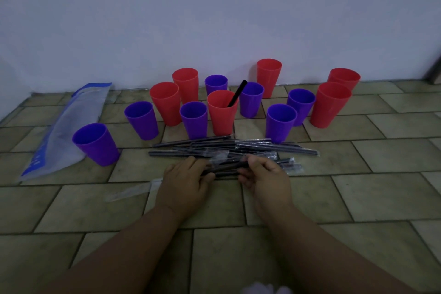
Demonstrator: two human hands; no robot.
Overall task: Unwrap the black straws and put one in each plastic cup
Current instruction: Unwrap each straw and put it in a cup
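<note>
Several red and purple plastic cups stand on the tiled floor by the wall. One red cup (222, 112) in the middle holds a bare black straw (236, 94). A pile of wrapped black straws (241, 147) lies in front of the cups. My left hand (185, 180) and my right hand (263, 175) both pinch one wrapped straw (226, 166) just above the near edge of the pile, one at each side. Its clear wrapper sticks up between them.
A large clear and blue plastic bag (69, 131) lies at the left next to a purple cup (96, 143). An empty clear wrapper (133, 190) lies on the floor left of my left hand. The white wall (214, 19) rises right behind the cups.
</note>
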